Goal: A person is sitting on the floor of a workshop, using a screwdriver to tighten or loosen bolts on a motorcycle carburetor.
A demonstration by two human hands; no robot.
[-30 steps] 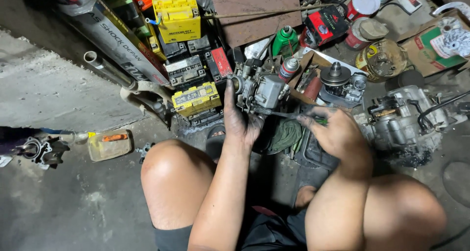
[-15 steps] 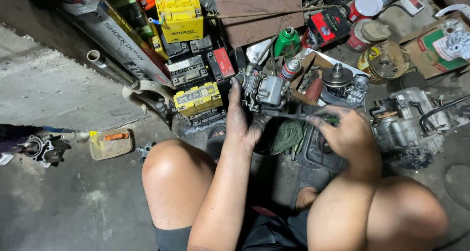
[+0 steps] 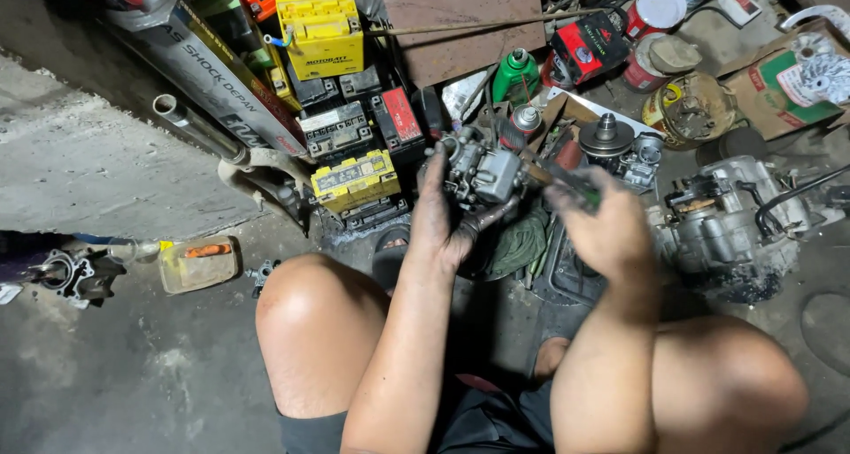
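I had the left hand (image 3: 443, 228) clamped round the grey carburettor (image 3: 482, 173), held above the floor just before the knees, while my right hand (image 3: 602, 228) gripped a green-handled screwdriver (image 3: 567, 181), shaft pointing left into it.

In front of me, between my knees, my left hand (image 3: 443, 228) holds the carburetor (image 3: 482, 175), and my right hand (image 3: 606, 233) is just right of it with a screwdriver (image 3: 567, 181) touching the carburetor. Below them a rag (image 3: 518, 246) lies on the floor. To the right stands an engine block (image 3: 730, 215). Far left of the carburetor, several batteries (image 3: 354, 180) are stacked. Near left, well apart, a small bottle (image 3: 197, 264) lies on the floor. Behind the carburetor stands a spray can (image 3: 529, 119).
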